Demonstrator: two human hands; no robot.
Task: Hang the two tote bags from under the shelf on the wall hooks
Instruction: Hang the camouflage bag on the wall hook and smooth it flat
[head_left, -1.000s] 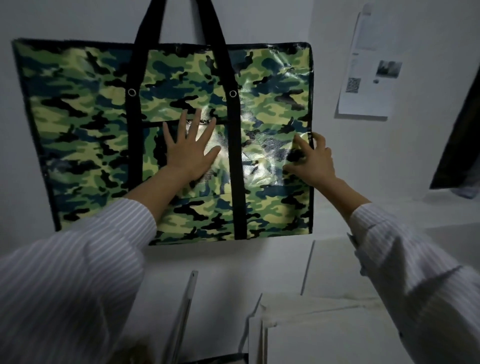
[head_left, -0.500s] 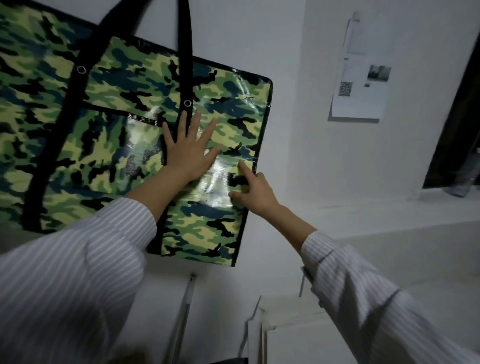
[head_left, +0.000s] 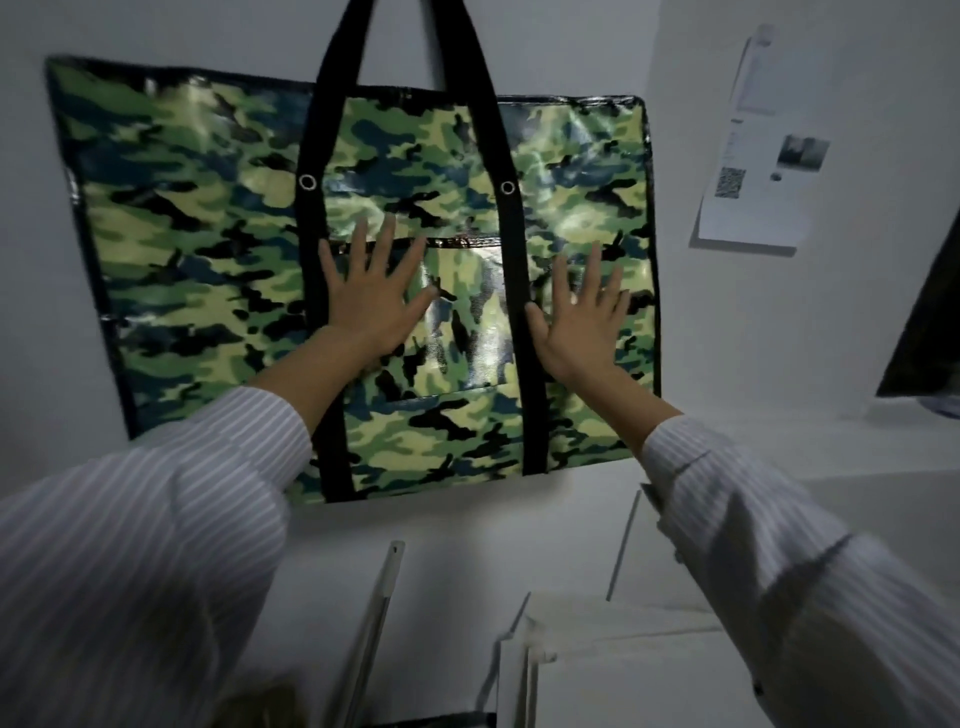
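Where dim, white wall (head_left: 208, 31), perhaps plaster.

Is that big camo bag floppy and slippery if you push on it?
Probably floppy: the camo bag lies flat against the wall with small creases, under the left hand and right hand, both open-palmed. Likely a bit slick, since its surface shines. It looks empty, so probably light; hanging by its black straps, it may swing.

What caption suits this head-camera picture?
Both open hands, left and right, press flat on a glossy camouflage tote bag hanging against the wall.
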